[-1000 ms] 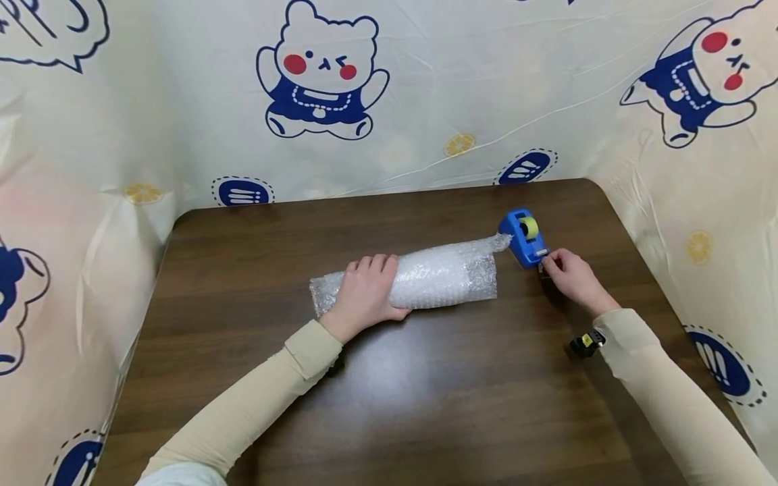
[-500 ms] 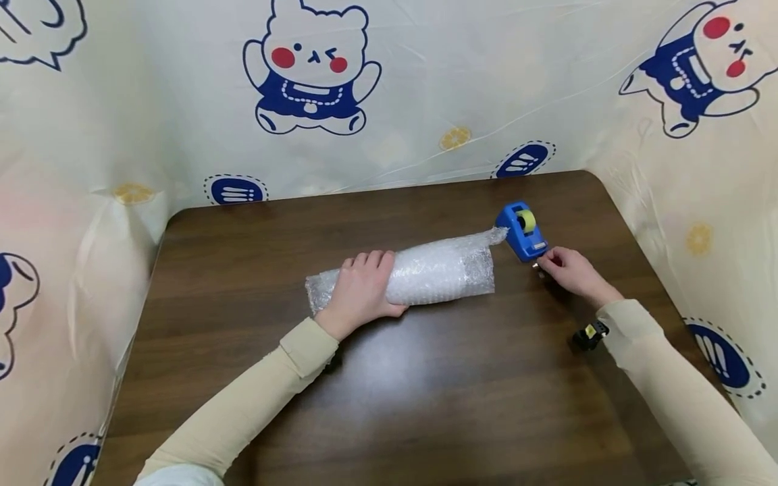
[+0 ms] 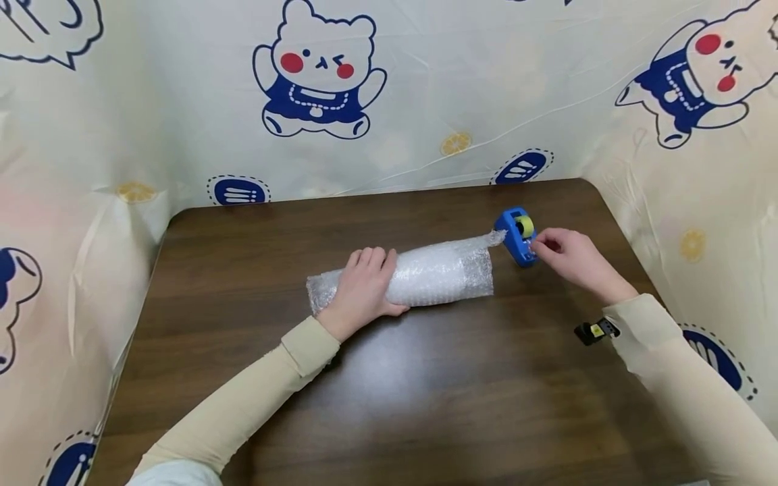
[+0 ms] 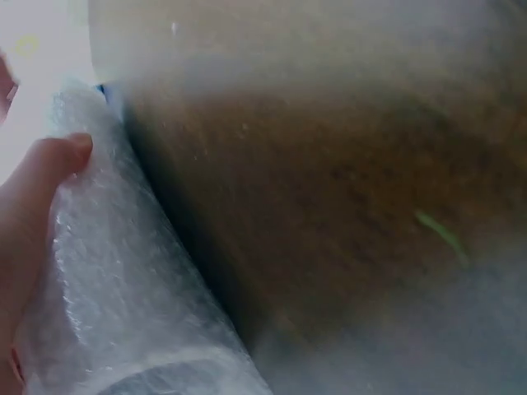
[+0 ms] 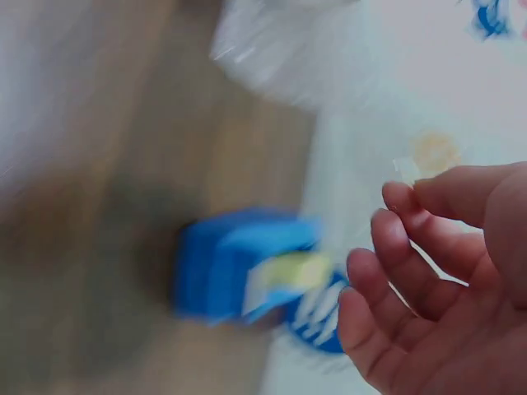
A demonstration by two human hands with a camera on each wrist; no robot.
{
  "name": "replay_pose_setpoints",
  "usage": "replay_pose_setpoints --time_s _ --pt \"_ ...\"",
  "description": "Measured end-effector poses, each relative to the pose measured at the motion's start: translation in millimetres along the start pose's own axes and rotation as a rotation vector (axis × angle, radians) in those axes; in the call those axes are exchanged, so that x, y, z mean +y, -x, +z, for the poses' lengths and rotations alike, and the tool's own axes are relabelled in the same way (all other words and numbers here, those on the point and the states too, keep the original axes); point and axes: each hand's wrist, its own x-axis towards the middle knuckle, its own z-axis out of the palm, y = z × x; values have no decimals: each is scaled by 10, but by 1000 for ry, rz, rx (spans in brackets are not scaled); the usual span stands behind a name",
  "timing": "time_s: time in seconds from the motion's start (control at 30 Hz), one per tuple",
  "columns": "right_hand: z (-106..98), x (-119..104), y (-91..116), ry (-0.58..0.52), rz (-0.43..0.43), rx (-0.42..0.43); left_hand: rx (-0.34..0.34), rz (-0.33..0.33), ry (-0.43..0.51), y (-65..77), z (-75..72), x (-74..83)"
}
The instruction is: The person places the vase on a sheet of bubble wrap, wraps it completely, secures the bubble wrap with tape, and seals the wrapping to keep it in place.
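Observation:
A bundle rolled in bubble wrap (image 3: 434, 273) lies across the middle of the dark wooden table. My left hand (image 3: 361, 287) grips its left part, fingers over the top and thumb (image 4: 62, 156) along the near side. What the wrap contains is hidden. My right hand (image 3: 568, 253) is raised just beside the blue tape dispenser (image 3: 516, 237). Between its thumb and index fingertip it pinches a short piece of clear tape (image 5: 405, 170); the other fingers are loosely bent. A yellowish tape roll (image 3: 524, 226) sits in the dispenser.
The brown table (image 3: 389, 405) ends at a patterned cloth wall (image 3: 425, 81) behind and on both sides. A twisted tail of the bubble wrap (image 3: 494, 238) reaches close to the dispenser's left side.
My right hand has lifted from the dispenser's front end, up over the table, with a piece of tape between its fingertips. My left hand stays on the bubble-wrapped bundle.

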Motion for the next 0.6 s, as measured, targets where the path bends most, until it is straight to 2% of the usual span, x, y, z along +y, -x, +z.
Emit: replay_pose_setpoints --time_s 0.1,0.2,0.3,0.4,0.6 --pt "-29 -313 -8 1 -72 116 11 56 -52 14 -20 18" --pt "-3 -605 -44 -14 -134 204 46 75 -65 43 -49 17" --pt "77 -836 -91 -32 -205 234 93 76 -55 70 -55 34" --pt "192 -1035 -173 -54 -274 234 113 88 -51 91 -76 59" --pt "503 -1375 -399 -100 -329 294 74 85 -51 91 -100 82"
